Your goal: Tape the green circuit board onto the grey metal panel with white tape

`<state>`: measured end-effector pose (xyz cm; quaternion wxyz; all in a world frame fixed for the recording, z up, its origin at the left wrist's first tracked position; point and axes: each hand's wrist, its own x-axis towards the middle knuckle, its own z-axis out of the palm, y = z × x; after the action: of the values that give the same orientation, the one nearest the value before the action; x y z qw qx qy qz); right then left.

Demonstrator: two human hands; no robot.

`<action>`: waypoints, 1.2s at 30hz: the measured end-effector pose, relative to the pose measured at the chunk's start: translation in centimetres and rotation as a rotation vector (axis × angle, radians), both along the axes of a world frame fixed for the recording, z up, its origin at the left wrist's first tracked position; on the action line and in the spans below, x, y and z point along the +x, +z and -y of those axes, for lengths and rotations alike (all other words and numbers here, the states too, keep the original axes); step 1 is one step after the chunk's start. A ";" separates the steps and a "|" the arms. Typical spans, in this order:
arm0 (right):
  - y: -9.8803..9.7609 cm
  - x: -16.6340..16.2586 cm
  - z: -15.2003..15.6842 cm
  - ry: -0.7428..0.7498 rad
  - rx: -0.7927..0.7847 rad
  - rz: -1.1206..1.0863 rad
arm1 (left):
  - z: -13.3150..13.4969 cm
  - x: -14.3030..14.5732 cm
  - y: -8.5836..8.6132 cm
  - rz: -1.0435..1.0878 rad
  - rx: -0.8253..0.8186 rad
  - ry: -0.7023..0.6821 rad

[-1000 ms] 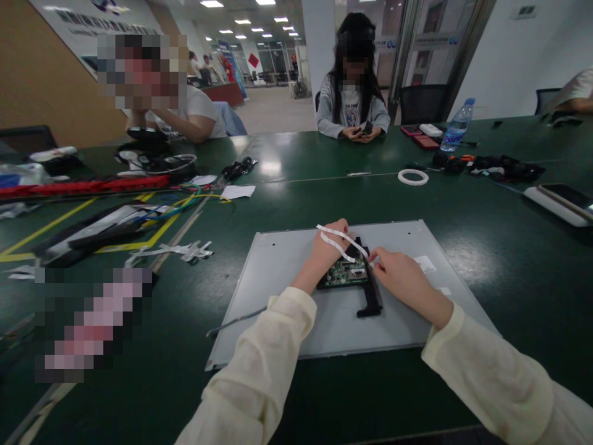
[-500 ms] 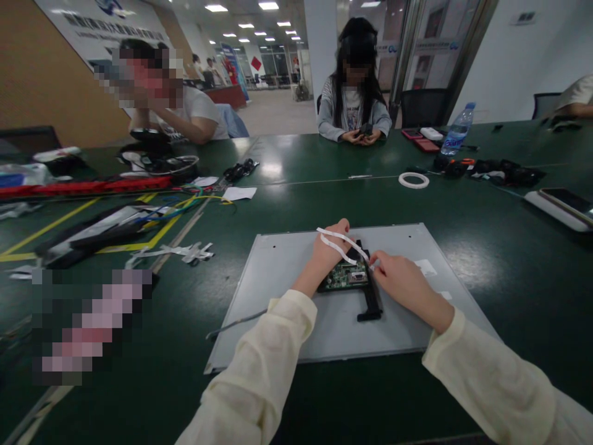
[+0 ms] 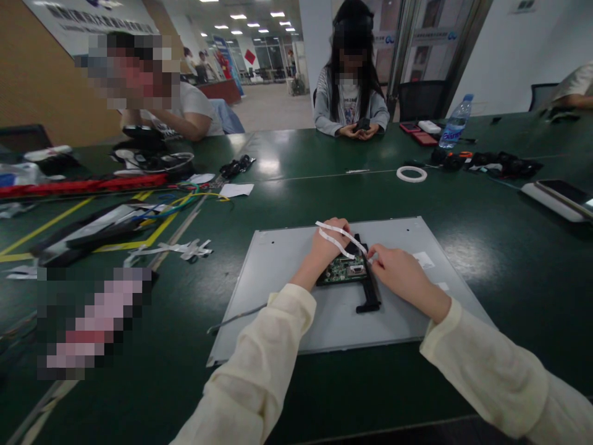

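Note:
A green circuit board (image 3: 345,272) with a black bracket (image 3: 369,296) along its right side lies on a pale grey panel (image 3: 278,315). My left hand (image 3: 330,244) is closed at the board's far left edge, its fingertips hidden behind the hand. Two narrow white strips (image 3: 340,232) loop up over that hand and come down towards the board and bracket. My right hand (image 3: 396,269) pinches the end of a white strip against the bracket's right side, thumb and fingers together.
A grey cable (image 3: 238,319) runs out from under my left sleeve. Crumpled tape scraps (image 3: 192,249), a black part with wires (image 3: 92,228) and a blurred item (image 3: 95,321) lie left. Farther off are a tape roll (image 3: 411,174), a water bottle (image 3: 456,122) and two seated people.
The whole view has shifted slightly, so the table things sit a little higher and further left. Both hands keep nearly the same place at the board.

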<state>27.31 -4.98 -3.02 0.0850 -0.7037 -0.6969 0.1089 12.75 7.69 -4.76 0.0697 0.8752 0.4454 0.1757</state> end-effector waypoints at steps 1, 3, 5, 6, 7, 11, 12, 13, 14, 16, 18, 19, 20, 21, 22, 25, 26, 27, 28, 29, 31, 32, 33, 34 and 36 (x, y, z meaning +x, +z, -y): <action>0.0 0.1 0.0 -0.003 0.009 -0.015 | 0.1 0.0 0.1 0.000 0.003 0.004; 0.0 0.5 -0.2 -0.027 0.047 -0.060 | 0.3 -0.1 0.5 -0.006 0.011 0.002; -0.1 0.9 -0.4 -0.060 0.118 -0.164 | 0.5 -0.2 1.1 -0.024 0.029 -0.014; -0.1 1.1 -0.5 -0.074 0.166 -0.249 | 0.6 -0.2 1.5 -0.033 0.042 -0.022; 0.0 1.2 -0.7 -0.084 0.216 -0.359 | 0.7 -0.1 2.0 -0.039 0.056 -0.028; 0.2 1.2 -1.1 -0.120 0.256 -0.929 | 1.7 0.7 4.0 -0.030 0.126 -0.047; 0.3 1.1 -1.2 -0.129 0.215 -1.058 | 2.1 1.0 4.5 -0.030 0.151 -0.062; 0.3 1.0 -1.2 -0.131 0.166 -1.166 | 2.5 1.4 5.0 -0.036 0.170 -0.080; 0.4 0.8 -1.1 -0.127 0.118 -1.250 | 3.0 1.7 5.4 -0.045 0.180 -0.100; 0.4 0.7 -1.0 -0.113 0.039 -1.347 | 3.8 2.2 6.0 -0.080 0.183 -0.121; 0.4 0.6 -0.9 -0.106 0.000 -1.379 | 4.4 2.5 6.4 -0.117 0.205 -0.112; 0.4 0.7 -0.9 -0.107 0.001 -1.381 | 4.6 2.5 6.4 -0.131 0.222 -0.102; 0.4 0.7 -0.8 -0.108 0.012 -1.381 | 4.7 2.4 6.5 -0.140 0.237 -0.090; 0.4 0.8 -0.8 -0.107 0.026 -1.383 | 4.7 2.4 6.5 -0.146 0.247 -0.076; 0.4 0.9 -0.8 -0.105 0.039 -1.390 | 4.7 2.3 6.5 -0.148 0.252 -0.063; 0.5 1.1 -0.8 -0.098 0.045 -1.438 | 4.5 2.0 6.6 -0.158 0.257 -0.021; 0.6 1.1 -0.8 -0.098 0.047 -1.453 | 4.5 1.9 6.6 -0.164 0.258 -0.007; 0.8 1.0 -0.7 -0.099 0.050 -1.463 | 4.5 1.8 6.7 -0.172 0.261 0.007; 0.9 1.0 -0.7 -0.100 0.057 -1.469 | 4.5 1.7 6.8 -0.179 0.268 0.025; 1.0 0.9 -0.6 -0.098 0.067 -1.472 | 4.5 1.7 6.9 -0.185 0.279 0.040; 1.3 0.7 -0.5 -0.091 0.086 -1.482 | 4.5 1.4 7.2 -0.191 0.310 0.058; 1.4 0.6 -0.4 -0.084 0.091 -1.490 | 4.4 1.3 7.3 -0.189 0.327 0.063; 1.5 0.6 -0.3 -0.077 0.094 -1.498 | 4.3 1.1 7.4 -0.186 0.335 0.065; 1.6 0.5 -0.3 -0.072 0.097 -1.508 | 4.1 0.8 7.6 -0.178 0.334 0.069; 1.7 0.7 -0.3 -0.064 0.106 -1.528 | 3.4 0.0 8.0 -0.126 0.300 0.089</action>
<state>28.01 -4.73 -1.36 0.5797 -0.4477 -0.4283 0.5291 12.74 4.34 3.21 -0.0975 0.8644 0.4561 0.1879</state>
